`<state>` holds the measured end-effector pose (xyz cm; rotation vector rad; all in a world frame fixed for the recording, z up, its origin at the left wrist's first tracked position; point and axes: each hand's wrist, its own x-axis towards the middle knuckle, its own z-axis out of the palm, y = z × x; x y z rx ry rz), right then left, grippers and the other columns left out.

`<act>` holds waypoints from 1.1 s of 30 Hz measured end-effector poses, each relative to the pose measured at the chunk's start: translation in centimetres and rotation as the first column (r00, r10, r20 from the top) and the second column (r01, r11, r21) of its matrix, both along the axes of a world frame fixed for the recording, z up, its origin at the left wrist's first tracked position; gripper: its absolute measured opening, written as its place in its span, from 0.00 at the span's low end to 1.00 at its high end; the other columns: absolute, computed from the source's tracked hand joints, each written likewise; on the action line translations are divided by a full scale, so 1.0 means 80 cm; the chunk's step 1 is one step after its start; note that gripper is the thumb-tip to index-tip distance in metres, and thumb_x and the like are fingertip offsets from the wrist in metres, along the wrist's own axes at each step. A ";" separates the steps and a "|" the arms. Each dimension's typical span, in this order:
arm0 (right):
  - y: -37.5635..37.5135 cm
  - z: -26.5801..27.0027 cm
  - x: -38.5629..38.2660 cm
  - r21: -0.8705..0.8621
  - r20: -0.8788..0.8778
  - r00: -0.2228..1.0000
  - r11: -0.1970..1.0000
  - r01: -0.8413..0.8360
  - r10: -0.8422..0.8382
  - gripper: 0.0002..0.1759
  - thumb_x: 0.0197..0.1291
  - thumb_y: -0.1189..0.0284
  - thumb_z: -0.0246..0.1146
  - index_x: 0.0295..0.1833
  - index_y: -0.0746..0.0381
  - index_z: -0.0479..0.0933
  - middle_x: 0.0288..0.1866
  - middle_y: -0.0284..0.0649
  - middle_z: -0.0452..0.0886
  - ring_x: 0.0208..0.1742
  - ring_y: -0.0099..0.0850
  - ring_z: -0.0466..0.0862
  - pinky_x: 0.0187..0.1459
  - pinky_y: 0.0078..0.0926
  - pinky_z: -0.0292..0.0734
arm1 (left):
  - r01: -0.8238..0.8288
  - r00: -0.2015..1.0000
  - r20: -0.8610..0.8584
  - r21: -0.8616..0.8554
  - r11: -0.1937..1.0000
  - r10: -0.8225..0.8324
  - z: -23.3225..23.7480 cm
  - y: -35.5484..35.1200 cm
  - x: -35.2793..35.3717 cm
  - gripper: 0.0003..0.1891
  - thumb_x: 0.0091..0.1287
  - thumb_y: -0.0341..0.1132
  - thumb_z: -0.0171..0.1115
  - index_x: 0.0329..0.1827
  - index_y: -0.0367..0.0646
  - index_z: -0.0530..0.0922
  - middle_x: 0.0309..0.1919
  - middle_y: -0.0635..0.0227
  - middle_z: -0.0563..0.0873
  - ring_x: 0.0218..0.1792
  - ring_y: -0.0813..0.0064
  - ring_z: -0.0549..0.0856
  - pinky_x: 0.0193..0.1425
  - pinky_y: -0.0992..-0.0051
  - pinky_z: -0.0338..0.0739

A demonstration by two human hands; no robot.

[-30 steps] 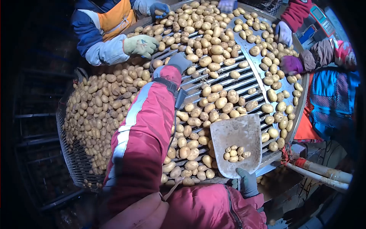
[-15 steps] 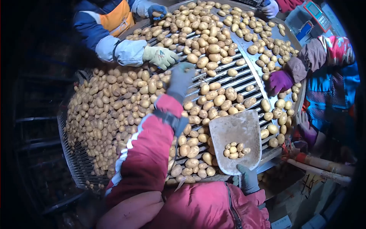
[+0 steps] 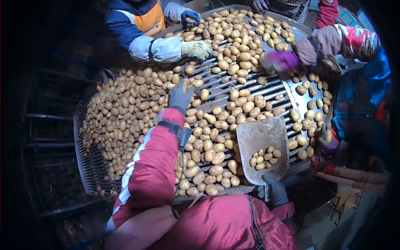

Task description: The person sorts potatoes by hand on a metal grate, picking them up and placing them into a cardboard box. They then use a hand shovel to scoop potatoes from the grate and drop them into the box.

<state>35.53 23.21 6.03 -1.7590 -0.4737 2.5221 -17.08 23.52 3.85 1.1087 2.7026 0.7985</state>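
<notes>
My left hand (image 3: 181, 96), in a grey glove, reaches over the heap of potatoes (image 3: 125, 108) at its right edge. Its fingers are apart and touch potatoes there; I see none held clearly. My right hand (image 3: 276, 191), also gloved in grey, is closed at the near end of a worn, pale scoop (image 3: 260, 137). Several small potatoes (image 3: 265, 158) lie in the scoop's near half. The scoop rests over the slatted metal rack (image 3: 216, 89), with larger potatoes (image 3: 208, 156) beside it on the left.
Across the rack, a co-worker's pale-gloved hand (image 3: 197, 50) touches the slats, and their blue-gloved hand (image 3: 191, 18) holds a potato. From the right, another person's purple-gloved hand (image 3: 281, 61) is blurred above a metal tray (image 3: 298, 93) with potatoes. Pipes (image 3: 354, 175) stick out at lower right.
My left hand has moved left and slightly nearer, from the bare slats to the heap's edge. The purple-gloved hand has swung up and left. The scoop stays in my right hand.
</notes>
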 end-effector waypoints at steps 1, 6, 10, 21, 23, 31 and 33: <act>0.002 -0.003 0.003 -0.058 -0.007 1.000 0.998 -0.014 0.013 0.15 0.68 0.65 0.68 0.54 0.60 0.80 0.27 0.40 0.85 0.19 0.31 0.83 0.21 0.29 0.80 | -0.004 1.000 -0.003 0.003 1.000 0.004 0.019 0.003 0.021 0.26 0.66 0.45 0.71 0.64 0.43 0.80 0.57 0.49 0.85 0.56 0.43 0.84 0.66 0.55 0.78; -0.025 -0.052 0.017 0.291 -0.067 0.997 0.957 -0.007 0.027 0.16 0.71 0.56 0.65 0.40 0.57 0.84 0.25 0.37 0.86 0.20 0.32 0.83 0.23 0.28 0.79 | 0.365 0.927 -0.079 -0.054 0.930 -0.368 -0.047 0.013 0.131 0.23 0.64 0.41 0.70 0.61 0.45 0.81 0.56 0.51 0.84 0.59 0.46 0.82 0.67 0.55 0.77; -0.012 -0.003 -0.009 0.132 0.032 0.999 0.991 0.017 -0.021 0.17 0.69 0.53 0.68 0.38 0.56 0.82 0.21 0.35 0.82 0.17 0.29 0.79 0.19 0.25 0.73 | 0.546 0.830 -0.121 -0.025 0.838 -0.544 -0.031 0.002 0.214 0.24 0.63 0.40 0.70 0.63 0.45 0.82 0.60 0.54 0.83 0.63 0.50 0.80 0.70 0.55 0.75; -0.005 -0.055 0.026 -0.210 -0.121 0.992 0.976 -0.049 0.024 0.13 0.74 0.60 0.62 0.50 0.58 0.82 0.26 0.37 0.85 0.21 0.32 0.84 0.24 0.29 0.80 | -0.007 0.835 -0.529 -0.286 0.958 -0.152 -0.067 -0.118 -0.007 0.24 0.65 0.42 0.70 0.64 0.43 0.82 0.63 0.54 0.82 0.67 0.51 0.76 0.74 0.54 0.70; -0.008 -0.049 0.021 -0.217 -0.126 0.992 0.976 -0.016 -0.012 0.14 0.74 0.59 0.61 0.50 0.58 0.82 0.26 0.37 0.85 0.21 0.31 0.83 0.23 0.29 0.79 | 0.070 0.858 -0.499 -0.123 0.990 -0.122 -0.082 -0.091 -0.025 0.22 0.66 0.40 0.69 0.61 0.44 0.83 0.60 0.56 0.84 0.65 0.52 0.78 0.72 0.56 0.71; -0.009 -0.026 -0.003 -0.196 -0.050 0.993 0.976 0.099 -0.111 0.18 0.72 0.54 0.62 0.40 0.58 0.83 0.23 0.38 0.85 0.20 0.32 0.83 0.24 0.29 0.80 | 0.220 0.895 -0.360 -0.155 0.963 -0.262 -0.028 0.068 -0.010 0.12 0.67 0.40 0.63 0.49 0.46 0.86 0.48 0.61 0.90 0.52 0.55 0.87 0.61 0.55 0.78; -0.007 -0.024 -0.006 -0.178 -0.041 0.993 0.979 0.101 -0.110 0.18 0.72 0.54 0.62 0.40 0.58 0.83 0.23 0.38 0.85 0.20 0.32 0.83 0.24 0.29 0.80 | 0.184 0.792 -0.434 -0.503 0.845 -0.430 -0.079 0.090 -0.052 0.11 0.67 0.41 0.61 0.44 0.48 0.88 0.44 0.60 0.91 0.47 0.53 0.89 0.57 0.54 0.80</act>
